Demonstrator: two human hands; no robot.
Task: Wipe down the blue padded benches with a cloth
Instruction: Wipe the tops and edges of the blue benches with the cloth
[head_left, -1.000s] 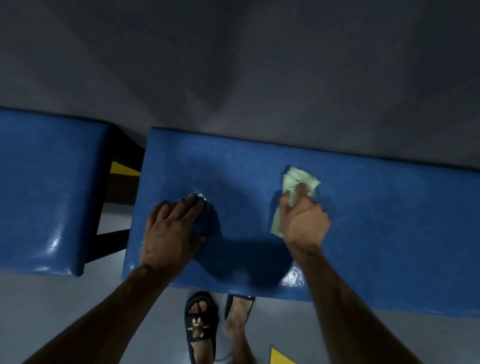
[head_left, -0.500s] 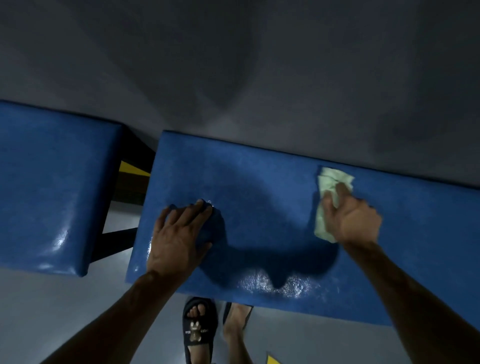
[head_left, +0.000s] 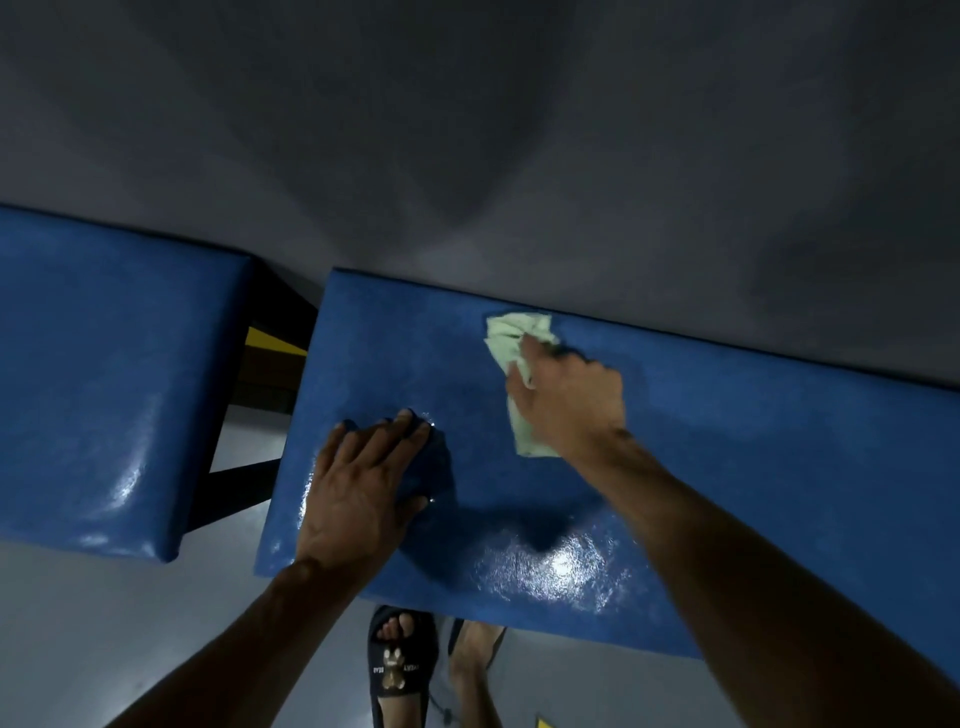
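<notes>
Now the right hand presses a pale green cloth on the blue surface, fingers curled on it, near the far edge at about 12 o'clock. At 8 o'clock the left hand lies flat, fingers straight. A second bench stands at 9 o'clock.

A blue padded surface runs from the middle of the view off to the right, set against a grey wall, with a wet shine along its near edge. Directly on it lie a pale green cloth, crumpled near the far edge, with the right hand pressing on it, and the left hand, flat near the left end. A second blue padded surface stands just beside it, apart, on the grey floor.
</notes>
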